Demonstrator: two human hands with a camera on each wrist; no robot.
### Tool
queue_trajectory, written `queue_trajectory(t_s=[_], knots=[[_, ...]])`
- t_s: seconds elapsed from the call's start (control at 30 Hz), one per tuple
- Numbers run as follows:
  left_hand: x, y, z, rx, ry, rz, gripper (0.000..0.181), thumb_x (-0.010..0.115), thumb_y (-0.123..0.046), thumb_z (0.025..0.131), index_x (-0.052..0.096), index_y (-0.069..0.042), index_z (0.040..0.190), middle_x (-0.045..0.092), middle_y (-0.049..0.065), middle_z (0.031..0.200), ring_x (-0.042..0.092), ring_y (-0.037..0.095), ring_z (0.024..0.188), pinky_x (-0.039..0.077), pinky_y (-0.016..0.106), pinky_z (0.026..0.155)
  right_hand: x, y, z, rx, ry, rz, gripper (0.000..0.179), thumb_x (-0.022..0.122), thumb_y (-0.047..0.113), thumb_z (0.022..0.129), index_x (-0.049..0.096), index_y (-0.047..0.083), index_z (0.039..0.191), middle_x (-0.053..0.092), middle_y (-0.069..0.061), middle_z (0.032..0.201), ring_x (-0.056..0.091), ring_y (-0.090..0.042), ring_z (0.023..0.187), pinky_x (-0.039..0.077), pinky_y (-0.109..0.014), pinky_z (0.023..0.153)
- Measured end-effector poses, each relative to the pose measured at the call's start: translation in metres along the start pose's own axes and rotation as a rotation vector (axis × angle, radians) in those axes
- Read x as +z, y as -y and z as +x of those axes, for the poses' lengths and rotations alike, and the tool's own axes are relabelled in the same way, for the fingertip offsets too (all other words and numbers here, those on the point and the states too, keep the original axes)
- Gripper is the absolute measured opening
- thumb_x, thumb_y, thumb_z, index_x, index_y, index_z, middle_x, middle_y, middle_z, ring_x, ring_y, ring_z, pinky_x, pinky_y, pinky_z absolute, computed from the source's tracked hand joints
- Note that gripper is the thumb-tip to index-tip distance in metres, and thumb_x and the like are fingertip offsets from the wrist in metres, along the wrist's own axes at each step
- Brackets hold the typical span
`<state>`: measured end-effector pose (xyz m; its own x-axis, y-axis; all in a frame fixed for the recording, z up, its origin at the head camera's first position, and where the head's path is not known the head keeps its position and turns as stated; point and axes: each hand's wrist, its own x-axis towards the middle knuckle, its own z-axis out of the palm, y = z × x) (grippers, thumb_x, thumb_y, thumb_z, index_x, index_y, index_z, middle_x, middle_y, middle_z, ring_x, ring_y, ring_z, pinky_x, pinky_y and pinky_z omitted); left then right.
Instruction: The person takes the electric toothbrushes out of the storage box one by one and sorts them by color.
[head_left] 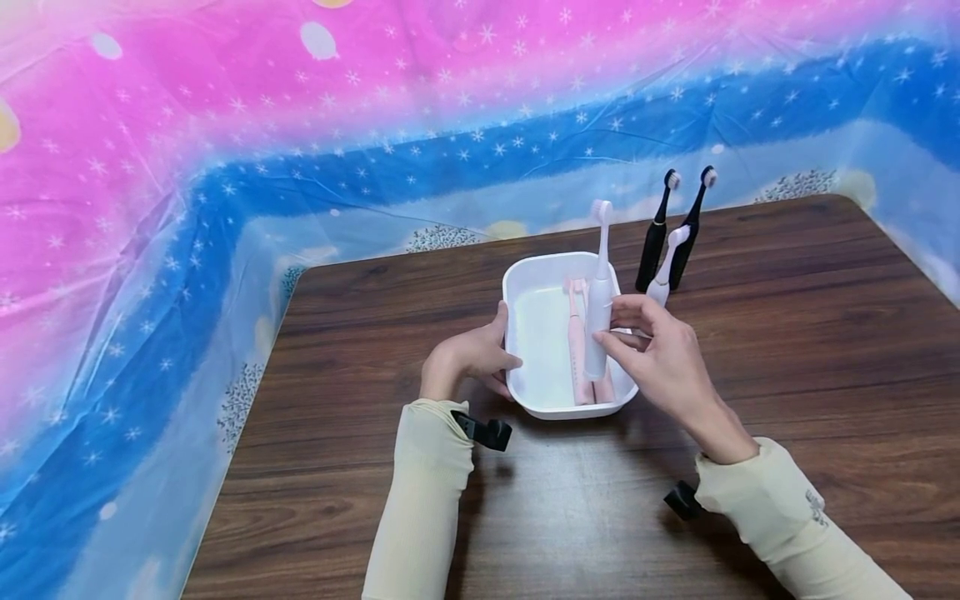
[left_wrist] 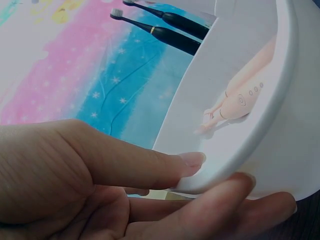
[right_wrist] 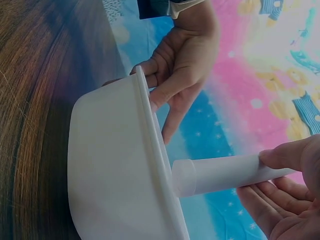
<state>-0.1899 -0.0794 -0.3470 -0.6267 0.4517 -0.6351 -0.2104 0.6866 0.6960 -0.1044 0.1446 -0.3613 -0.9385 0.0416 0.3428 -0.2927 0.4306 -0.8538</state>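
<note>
My right hand [head_left: 667, 354] pinches a white electric toothbrush [head_left: 599, 308] by its handle, brush head up, over the right part of a white tub [head_left: 543, 400]. In the right wrist view the handle's base [right_wrist: 185, 177] overlaps the tub's rim. With my left hand [head_left: 476, 354] I grip the tub's left wall, thumb over the rim and fingers outside, as the left wrist view shows. Two pink electric toothbrushes [head_left: 577, 358] lie side by side in the tub, partly hidden behind the white one.
Behind my right hand stand two black electric toothbrushes [head_left: 651, 250] and another white toothbrush [head_left: 667, 262], all upright on the brown wooden table [head_left: 360, 375]. A pink and blue patterned cloth [head_left: 337, 125] hangs behind the table and along its left side.
</note>
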Motion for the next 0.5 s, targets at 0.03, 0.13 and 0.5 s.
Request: queue_trajectory(t_s=[0.03,0.13,0.5], knots=[[0.0,0.0,0.0,0.001,0.001,-0.002,0.092,0.049,-0.005,0.099,-0.026,-0.025,0.149,0.027,0.021,0.148,0.067,0.028,0.08,0.06,0.044,0.081,0.0,0.0,0.0,-0.002,-0.002,-0.001,0.033,0.07,0.003,0.086,0.056,-0.003,0.115,0.067,-0.017,0.108,0.065,-0.023,0.099,0.054,-0.011,0.081],[0.0,0.0,-0.001,0.002,0.002,-0.003,0.092,0.049,-0.005,0.099,-0.026,-0.025,0.149,0.026,0.021,0.149,0.067,0.028,0.08,0.059,0.044,0.081,-0.002,0.001,-0.001,-0.008,-0.014,-0.007,0.034,0.07,0.002,0.085,0.057,-0.003,0.116,0.067,-0.017,0.107,0.065,-0.013,0.097,0.054,-0.01,0.08],[-0.001,-0.001,-0.002,-0.009,0.002,0.008,0.091,0.049,-0.006,0.099,-0.025,-0.026,0.149,0.027,0.02,0.149,0.067,0.027,0.076,0.058,0.047,0.083,-0.014,0.001,-0.007,-0.059,-0.108,0.0,0.038,0.073,-0.002,0.081,0.058,-0.004,0.116,0.069,-0.02,0.102,0.06,0.011,0.09,0.053,-0.008,0.079]])
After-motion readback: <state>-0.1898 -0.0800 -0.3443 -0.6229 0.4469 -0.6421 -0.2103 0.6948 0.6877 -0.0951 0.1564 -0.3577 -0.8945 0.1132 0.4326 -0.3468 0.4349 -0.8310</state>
